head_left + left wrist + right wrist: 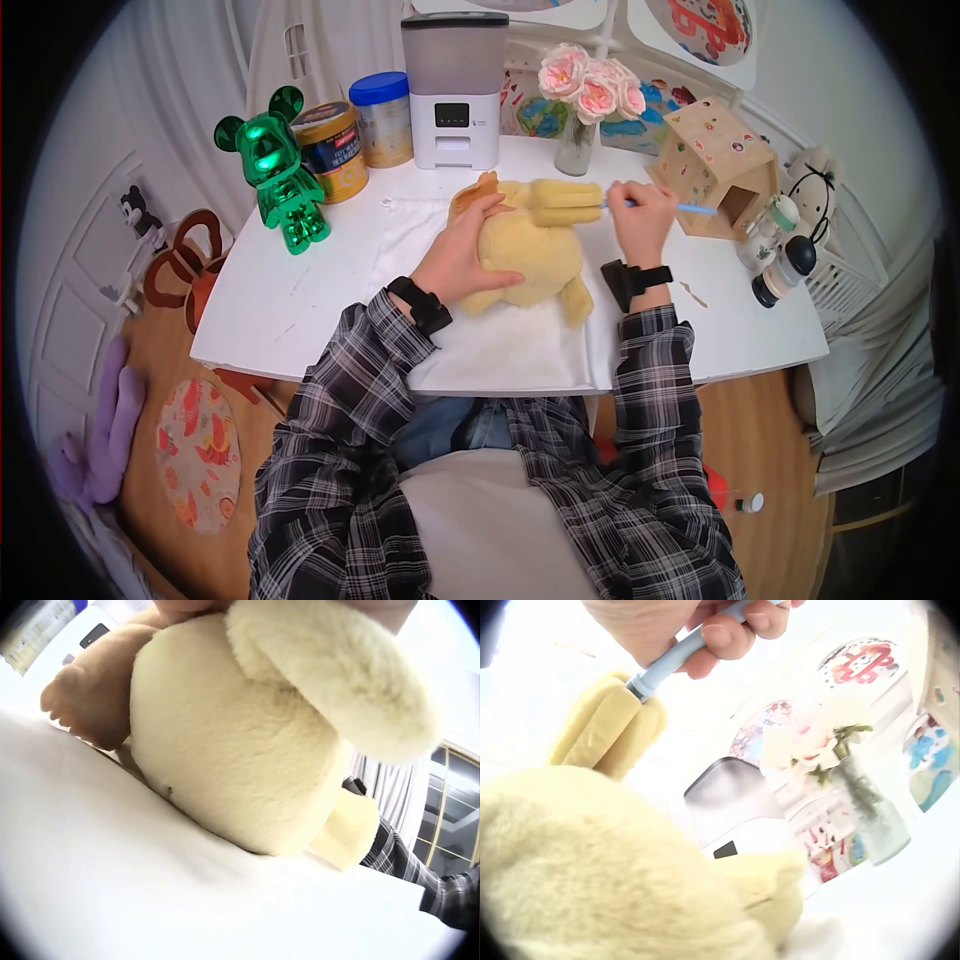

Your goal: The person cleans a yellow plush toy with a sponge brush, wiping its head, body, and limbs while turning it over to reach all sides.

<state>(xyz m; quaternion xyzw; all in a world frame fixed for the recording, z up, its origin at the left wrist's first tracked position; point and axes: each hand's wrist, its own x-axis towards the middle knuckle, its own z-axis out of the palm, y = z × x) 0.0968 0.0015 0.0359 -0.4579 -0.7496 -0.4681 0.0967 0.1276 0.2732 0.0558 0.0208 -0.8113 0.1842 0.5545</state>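
A pale yellow plush toy (528, 265) lies on a white cloth (500, 355) at the table's front. My left hand (468, 255) grips its body from the left, fingers above and thumb across the front. Beside those fingers shows an orange-brown part (94, 694) of the toy with a scalloped edge. In my right hand (645, 215) is a slim tool (679, 658) with a light blue handle. Its narrow dark tip meets the end of a smooth, folded yellow part (604, 727) of the toy; I cannot tell what kind of tool it is.
A shiny green bear figure (270, 165), two tubs and a pet feeder (455, 95) stand at the back left. Behind the toy is a vase of pink roses (577, 145). To the right stand a small wooden house (715, 150) and two bottles (785, 270).
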